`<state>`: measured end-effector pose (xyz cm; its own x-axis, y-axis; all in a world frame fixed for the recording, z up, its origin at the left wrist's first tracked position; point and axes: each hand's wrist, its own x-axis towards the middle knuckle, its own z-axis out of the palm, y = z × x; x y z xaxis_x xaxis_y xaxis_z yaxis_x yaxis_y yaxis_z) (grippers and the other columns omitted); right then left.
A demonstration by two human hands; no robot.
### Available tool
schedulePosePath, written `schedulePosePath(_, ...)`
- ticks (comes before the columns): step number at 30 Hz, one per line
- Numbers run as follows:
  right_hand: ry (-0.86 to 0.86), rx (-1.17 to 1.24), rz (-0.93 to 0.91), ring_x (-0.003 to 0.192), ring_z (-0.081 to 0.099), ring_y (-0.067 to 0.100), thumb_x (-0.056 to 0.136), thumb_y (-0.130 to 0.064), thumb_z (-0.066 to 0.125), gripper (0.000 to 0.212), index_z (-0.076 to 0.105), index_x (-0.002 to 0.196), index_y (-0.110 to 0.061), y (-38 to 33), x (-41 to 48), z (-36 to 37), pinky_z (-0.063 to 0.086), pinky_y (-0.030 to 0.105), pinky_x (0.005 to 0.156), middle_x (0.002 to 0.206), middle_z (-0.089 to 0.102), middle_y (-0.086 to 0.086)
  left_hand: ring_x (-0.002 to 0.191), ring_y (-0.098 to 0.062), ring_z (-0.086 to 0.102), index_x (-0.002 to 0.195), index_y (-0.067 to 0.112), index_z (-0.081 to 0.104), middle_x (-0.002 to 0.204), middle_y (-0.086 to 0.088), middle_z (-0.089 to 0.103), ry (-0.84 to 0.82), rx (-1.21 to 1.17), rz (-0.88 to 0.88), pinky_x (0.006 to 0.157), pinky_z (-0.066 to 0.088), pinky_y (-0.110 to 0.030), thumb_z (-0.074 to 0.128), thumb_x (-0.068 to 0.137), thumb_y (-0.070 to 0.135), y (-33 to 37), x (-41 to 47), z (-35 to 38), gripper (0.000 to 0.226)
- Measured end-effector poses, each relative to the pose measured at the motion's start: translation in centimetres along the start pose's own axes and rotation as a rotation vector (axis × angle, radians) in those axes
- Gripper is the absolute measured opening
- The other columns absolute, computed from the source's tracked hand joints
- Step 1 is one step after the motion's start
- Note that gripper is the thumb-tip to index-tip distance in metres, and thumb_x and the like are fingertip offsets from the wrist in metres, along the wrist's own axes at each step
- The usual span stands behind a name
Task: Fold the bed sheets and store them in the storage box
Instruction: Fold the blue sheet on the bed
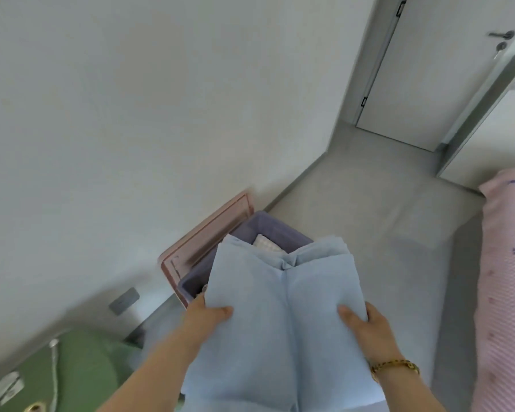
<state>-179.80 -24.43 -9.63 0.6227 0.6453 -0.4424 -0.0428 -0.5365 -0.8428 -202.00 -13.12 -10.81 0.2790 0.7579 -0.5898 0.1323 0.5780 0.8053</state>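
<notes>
Bed sheet (283, 316), light blue, folded into a thick multi-layer pad with a centre crease running from 12 to 6 o'clock; held in the air at the lower middle of the view, between both hands. Left hand (204, 316) at the sheet's 9 o'clock edge; thumb pressed flat on the top face, fingers tucked beneath and hidden; gripping the fold. Right hand (366, 325) at the 3 o'clock edge; same clamp, thumb on top, fingers underneath; gold bracelet (396, 367) on the wrist. Storage box (268, 226), lavender, open-topped, standing on the floor (369, 203) at the sheet's 12 o'clock; near part masked by the sheet's far edge; contact between sheet and box not determinable. White checked cloth (265, 243) lying inside the box. Pink panel (208, 233) leaning against the wall (131, 114) at the box's 10 o'clock, just beside the box. Grey wall socket (124, 300) at 8 o'clock of the box. Green fabric (81, 370) in the frame's 7 o'clock corner. Pink patterned bedding (506, 278) along the frame's 3 o'clock edge. White door (428, 69), closed, at 1 o'clock, well apart from the box.
</notes>
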Motion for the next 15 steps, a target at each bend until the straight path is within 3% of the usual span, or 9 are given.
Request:
schedulePosePath(3,-0.008,-0.011,-0.015,0.089,0.058,0.029,0.086,-0.011,0.062,0.016,0.054,0.1,-0.01,-1.5,2.2,2.5,0.045,0.035,0.077,0.096,0.06,0.012,0.099,-0.036,0.061,0.113,0.01,0.055,0.106,-0.016,0.064,0.027,-0.007,0.029,0.087,0.049,-0.043,0.065,0.05,0.017,0.9,2.2,-1.3,0.064)
schedulePosePath(7,-0.041,-0.011,-0.012,0.088,0.057,0.028,0.086,-0.012,0.062,0.017,0.054,0.101,-0.01,-2.9,6.5,4.8,0.044,0.033,0.076,0.097,0.06,0.011,0.085,-0.031,0.06,0.1,0.007,0.058,0.093,-0.011,0.064,0.045,-0.039,0.036,0.079,0.047,-0.037,0.07,0.071,-0.001,2.3,5.9,-1.9,0.033)
schedulePosePath(9,-0.052,-0.008,0.009,0.087,0.057,0.027,0.086,-0.012,0.062,0.019,0.054,0.102,-0.009,-2.9,9.1,5.6,0.045,0.031,0.074,0.098,0.059,0.011,0.086,-0.031,0.058,0.107,0.006,0.056,0.091,-0.009,0.063,0.07,-0.044,0.03,0.079,0.045,-0.036,0.071,0.07,-0.001,2.9,8.3,-1.5,0.04)
schedulePosePath(12,-0.099,-0.012,0.016,0.078,0.055,0.018,0.086,-0.011,0.062,0.02,0.053,0.104,-0.009,-2.9,14.4,6.8,0.044,0.026,0.063,0.097,0.057,0.009,0.087,-0.031,0.059,0.109,0.007,0.055,0.095,-0.011,0.063,0.111,-0.018,0.019,0.076,0.046,-0.035,0.065,0.052,0.012,3.4,12.6,0.0,0.059)
schedulePosePath(15,-0.188,-0.083,0.015,0.085,0.053,0.019,0.085,-0.015,0.063,0.027,0.05,0.108,-0.014,-2.4,20.6,8.3,0.043,0.028,0.075,0.099,0.054,0.004,0.101,-0.034,0.055,0.119,0.005,0.052,0.11,-0.012,0.059,0.174,0.042,-0.006,0.088,0.044,-0.039,0.072,0.065,0.007,3.3,17.7,2.3,0.058)
